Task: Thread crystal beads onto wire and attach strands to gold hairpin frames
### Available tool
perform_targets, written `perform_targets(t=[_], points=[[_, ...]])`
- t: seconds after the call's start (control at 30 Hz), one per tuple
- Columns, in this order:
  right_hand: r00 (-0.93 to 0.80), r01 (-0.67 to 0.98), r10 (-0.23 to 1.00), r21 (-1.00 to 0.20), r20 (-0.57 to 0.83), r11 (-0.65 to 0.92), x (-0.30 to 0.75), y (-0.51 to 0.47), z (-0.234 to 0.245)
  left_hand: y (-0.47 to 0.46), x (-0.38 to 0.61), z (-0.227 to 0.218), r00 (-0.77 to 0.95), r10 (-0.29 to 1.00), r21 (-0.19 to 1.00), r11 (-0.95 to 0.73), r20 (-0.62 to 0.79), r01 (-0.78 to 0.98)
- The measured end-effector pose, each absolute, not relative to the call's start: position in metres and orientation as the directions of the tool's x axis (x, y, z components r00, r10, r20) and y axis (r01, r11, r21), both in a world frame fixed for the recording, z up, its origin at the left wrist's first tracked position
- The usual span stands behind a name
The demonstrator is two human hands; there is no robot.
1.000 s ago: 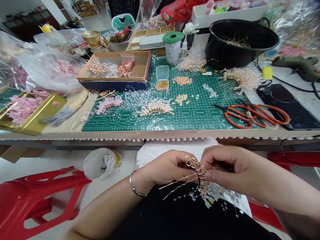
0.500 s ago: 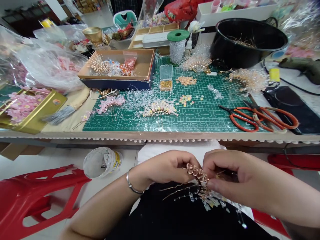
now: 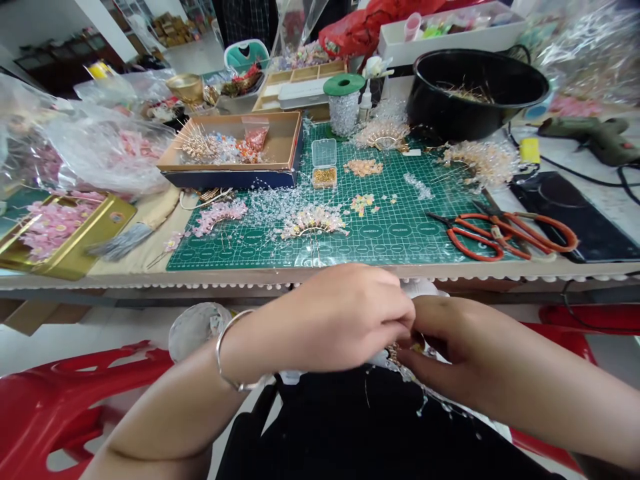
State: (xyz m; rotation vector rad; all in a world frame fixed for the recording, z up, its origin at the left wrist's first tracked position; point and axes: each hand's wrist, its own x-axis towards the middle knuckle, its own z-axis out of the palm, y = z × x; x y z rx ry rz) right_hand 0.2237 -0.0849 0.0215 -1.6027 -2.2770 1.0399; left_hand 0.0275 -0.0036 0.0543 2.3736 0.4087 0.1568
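Lower centre, between hands: gold wire hair comb [image 3: 395, 353], mostly hidden; long axis cannot be read.
Left hand [image 3: 340, 320]: curled closed above and over the comb; grip hidden, cannot tell.
Right hand [image 3: 465, 347]: narrow pinch, fingertips [image 3: 407, 357] at the comb's visible edge; nearer hand.
Beaded strands [image 3: 424, 402]: trail toward lower right, below right hand.

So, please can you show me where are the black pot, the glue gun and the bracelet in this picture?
Black pot [image 3: 440, 123]: head view, on the outer wall.
Glue gun [image 3: 597, 140]: head view, on the green body.
Bracelet [image 3: 217, 350]: head view, on the metal band around the left wrist.
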Motion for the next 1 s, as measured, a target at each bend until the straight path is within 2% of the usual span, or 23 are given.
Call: perform_targets(t=[0.13, 0.3, 0.4, 0.53, 0.63, 0.7, 0.8, 0.9, 1.0], points=[[-0.379, 0.770, 0.906, -0.607, -0.188, 0.196, 0.230, -0.082, 0.019, -0.028, 0.026, 0.050, 0.894, 0.416, 0.513, -0.811, 0.167, 0.281], [-0.324, 0.768, 0.929, -0.624, -0.179, 0.147, 0.234, -0.081, 0.020, -0.049, 0.024, 0.040, 0.787, 0.529, 0.470, -0.809, 0.317, 0.354], [-0.310, 0.742, 0.930, -0.662, -0.195, 0.109, 0.237, -0.082, 0.024, -0.055, 0.021, 0.037, 0.756, 0.568, 0.507, -0.779, 0.324, 0.369], [-0.260, 0.709, 0.926, -0.705, -0.273, -0.009, 0.242, -0.082, 0.028, -0.058, 0.014, 0.034, 0.721, 0.651, 0.579, -0.692, 0.239, 0.432], [-0.240, 0.698, 0.925, -0.714, -0.295, -0.047, 0.243, -0.081, 0.032, -0.058, 0.009, 0.034, 0.699, 0.674, 0.576, -0.678, 0.240, 0.456], [-0.222, 0.701, 0.931, -0.711, -0.290, -0.054, 0.241, -0.079, 0.033, -0.059, 0.008, 0.034, 0.665, 0.664, 0.496, -0.729, 0.343, 0.472], [-0.241, 0.689, 0.937, -0.724, -0.252, -0.017, 0.238, -0.075, 0.030, -0.062, 0.010, 0.035, 0.614, 0.592, 0.267, -0.797, 0.523, 0.541], [-0.291, 0.675, 0.933, -0.737, -0.212, 0.042, 0.232, -0.073, 0.020, -0.064, 0.015, 0.033, 0.629, 0.558, 0.108, -0.788, 0.541, 0.606], [-0.256, 0.710, 0.957, -0.699, -0.135, 0.091, 0.225, -0.071, 0.008, -0.062, 0.020, 0.028, 0.639, 0.579, 0.066, -0.765, 0.506, 0.641]])
